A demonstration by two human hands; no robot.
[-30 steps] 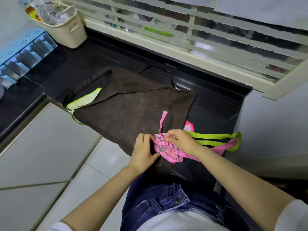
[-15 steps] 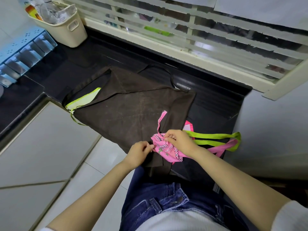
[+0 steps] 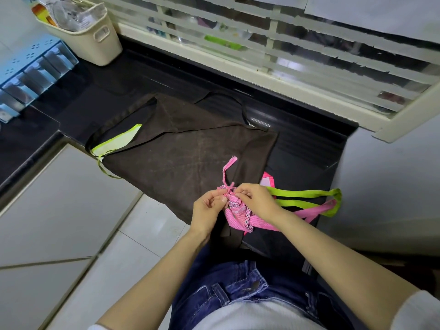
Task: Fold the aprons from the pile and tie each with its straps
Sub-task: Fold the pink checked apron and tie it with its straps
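A small folded pink apron bundle point(image 3: 238, 214) lies at the near edge of a dark brown apron point(image 3: 188, 151) spread on the black counter. My left hand point(image 3: 209, 210) pinches a pink strap at the bundle's top. Opposite it, my right hand point(image 3: 258, 200) pinches the strap at the same knot and rests on the bundle. One loose strap end point(image 3: 228, 169) sticks up over the brown cloth. Lime green straps point(image 3: 307, 197) and a pink strap trail right from under my right wrist. A lime-edged apron point(image 3: 119, 141) peeks out under the brown one at left.
A cream basket point(image 3: 95, 41) with plastic items stands at the back left. A blue rack point(image 3: 31, 75) sits along the left counter. A louvred window point(image 3: 285, 51) runs behind. The black counter point(image 3: 309, 160) ends at a wall on the right; white floor tiles lie below left.
My left hand came back up from the bundle's left side to the knot and now pinches the strap. The right hand stayed on the bundle. The loose strap end shifted slightly.
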